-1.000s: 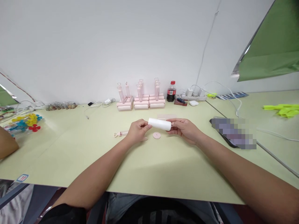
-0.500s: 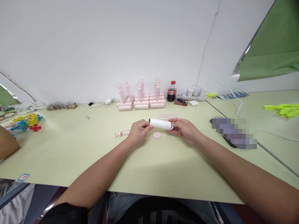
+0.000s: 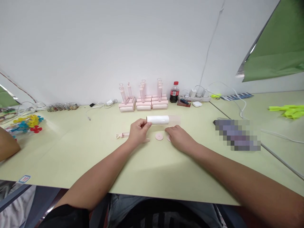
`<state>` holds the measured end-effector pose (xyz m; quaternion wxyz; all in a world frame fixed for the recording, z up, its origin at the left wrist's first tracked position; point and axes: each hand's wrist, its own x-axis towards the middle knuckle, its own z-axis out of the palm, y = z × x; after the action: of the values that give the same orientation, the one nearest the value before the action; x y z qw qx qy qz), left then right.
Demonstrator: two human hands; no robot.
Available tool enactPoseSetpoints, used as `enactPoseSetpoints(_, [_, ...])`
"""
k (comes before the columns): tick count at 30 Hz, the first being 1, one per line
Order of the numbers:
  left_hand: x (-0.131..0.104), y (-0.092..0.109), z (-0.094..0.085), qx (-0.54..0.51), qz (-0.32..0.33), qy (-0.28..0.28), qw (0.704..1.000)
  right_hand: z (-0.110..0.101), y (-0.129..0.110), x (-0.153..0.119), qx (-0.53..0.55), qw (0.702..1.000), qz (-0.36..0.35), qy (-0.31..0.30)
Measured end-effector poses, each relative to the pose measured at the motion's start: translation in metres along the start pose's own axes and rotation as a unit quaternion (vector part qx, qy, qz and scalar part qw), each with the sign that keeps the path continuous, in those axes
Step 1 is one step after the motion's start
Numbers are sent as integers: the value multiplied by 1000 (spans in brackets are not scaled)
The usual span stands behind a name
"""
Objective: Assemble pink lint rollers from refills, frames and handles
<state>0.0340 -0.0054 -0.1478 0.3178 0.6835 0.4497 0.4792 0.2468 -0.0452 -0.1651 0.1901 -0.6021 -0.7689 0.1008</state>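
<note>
My left hand (image 3: 139, 131) pinches the left end of a white paper-like roll (image 3: 158, 120), held level just above the table, with its dark hollow end facing left. My right hand (image 3: 181, 138) is low at the table, fingers bent and closed over a pink disc (image 3: 168, 138), which is partly covered. A second pink disc (image 3: 159, 136) lies flat between the hands. Beside my left hand lies a clear pink tube with a heart-shaped handle (image 3: 121, 136), partly hidden. A pale piece (image 3: 146, 140) shows under that hand. Behind the roll's right end is a pale pink flat piece (image 3: 175, 119).
Along the wall stand several pink boxes (image 3: 143, 107) bearing clear tubes, a cola bottle (image 3: 174, 92) and a power strip (image 3: 201, 98). A blurred-out phone-like object (image 3: 237, 135) lies right. Colourful flower-shaped parts (image 3: 28, 123) and another person's arm (image 3: 8, 145) are left.
My right hand has left the roll's right end and come down to the table, where a second pink disc now shows. The roll has shifted slightly left and become level.
</note>
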Motion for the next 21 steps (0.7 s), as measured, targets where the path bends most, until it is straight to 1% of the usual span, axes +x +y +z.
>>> enactPoseSetpoints(3, [-3, 6, 1, -35, -32, 9, 999, 0, -2, 1, 14, 999, 12, 37])
enactPoseSetpoints(4, [-4, 8, 1, -51, -49, 9, 997, -2, -2, 0, 46, 997, 17, 58])
enactPoseSetpoints(5, [-6, 12, 3, -68, -64, 3, 996, -5, -2, 0, 110, 991, 20, 78])
enactPoseSetpoints(6, [-8, 15, 5, -82, -74, -9, 994, -8, -3, -1, 202, 974, 23, 98])
enactPoseSetpoints(7, [-10, 18, 8, -91, -77, -25, 993, -11, -5, -2, 311, 943, 25, 114])
enactPoseSetpoints(8, [-13, 20, 12, -94, -73, -46, 992, -13, -7, -4, 420, 898, 28, 124])
enactPoseSetpoints(9, [-15, 23, 17, -93, -63, -69, 991, -15, -10, -4, 509, 850, 31, 131])
enactPoseSetpoints(10, [-18, 24, 21, -91, -53, -93, 990, -17, -12, -5, 564, 813, 37, 136])
enactPoseSetpoints(11, [-20, 25, 26, -87, -45, -116, 988, -18, -14, -5, 593, 791, 45, 145])
enactPoseSetpoints(12, [-22, 25, 30, -80, -40, -137, 987, -21, -15, -4, 600, 782, 53, 160])
enactPoseSetpoints(13, [-25, 25, 33, -69, -34, -154, 985, -23, -13, -3, 589, 785, 61, 182])
enactPoseSetpoints(14, [-27, 24, 35, -48, -20, -167, 985, -26, -10, -1, 563, 795, 68, 216])
enactPoseSetpoints(15, [-29, 24, 36, -13, 8, -180, 984, -31, -6, 1, 524, 808, 74, 258])
enactPoseSetpoints(16, [-31, 25, 36, 34, 51, -195, 979, -35, 1, 3, 473, 821, 78, 309])
enactPoseSetpoints(17, [-34, 25, 36, 89, 104, -213, 967, -40, 8, 5, 418, 830, 78, 360])
enactPoseSetpoints(18, [-36, 26, 35, 147, 157, -235, 948, -44, 15, 6, 361, 844, 81, 388])
enactPoseSetpoints(19, [-38, 28, 33, 201, 202, -259, 923, -48, 23, 8, 309, 857, 95, 402])
enactPoseSetpoints(20, [-40, 29, 32, 249, 233, -282, 897, -50, 30, 9, 261, 873, 112, 397])
enactPoseSetpoints(21, [-42, 30, 32, 286, 250, -298, 876, -52, 37, 10, 218, 889, 129, 383])
